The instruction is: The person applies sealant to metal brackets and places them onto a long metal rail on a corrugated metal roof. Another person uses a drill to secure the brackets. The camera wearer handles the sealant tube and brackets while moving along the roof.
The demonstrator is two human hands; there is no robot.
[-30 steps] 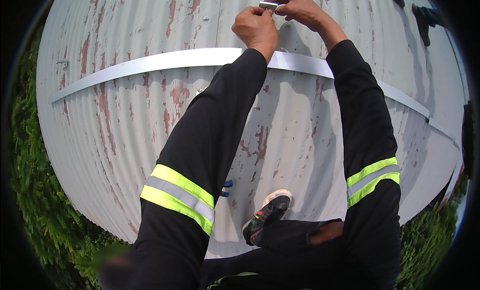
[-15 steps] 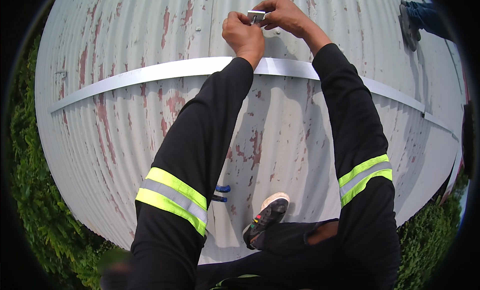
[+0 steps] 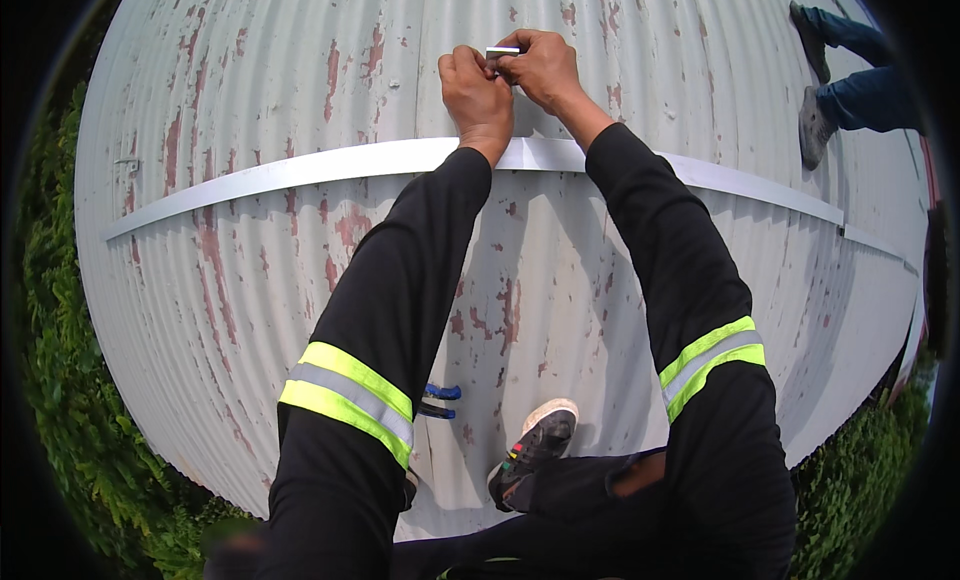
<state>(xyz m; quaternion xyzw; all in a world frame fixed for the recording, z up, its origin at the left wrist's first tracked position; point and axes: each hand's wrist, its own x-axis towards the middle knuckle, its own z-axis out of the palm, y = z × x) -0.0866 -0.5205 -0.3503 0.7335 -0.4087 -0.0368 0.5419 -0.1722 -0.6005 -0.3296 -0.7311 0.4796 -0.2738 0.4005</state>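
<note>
Beyond the rail, my two hands meet over a small silver metal clamp [image 3: 502, 52], a flat plate seen almost edge-on. My right hand [image 3: 545, 72] pinches its right side between thumb and fingers. Just to the left, my left hand [image 3: 478, 100] is closed at the clamp's underside, its fingertips against it. A bolt under the plate is hidden by the fingers now. Below my wrists a long bright aluminium rail [image 3: 290, 170] runs across the roof, passing behind my left forearm.
The corrugated metal roof [image 3: 250, 280] has peeling paint. A blue-handled tool [image 3: 442, 392] lies near my shoe [image 3: 540, 445]. Another person's legs [image 3: 855, 100] stand at upper right. A small bracket [image 3: 127, 165] sits at far left. Green foliage [image 3: 70, 380] borders the roof.
Both hands have come slightly nearer with the clamp, and its plate has tipped from face-up to nearly edge-on. More of the other person's legs shows at the right.
</note>
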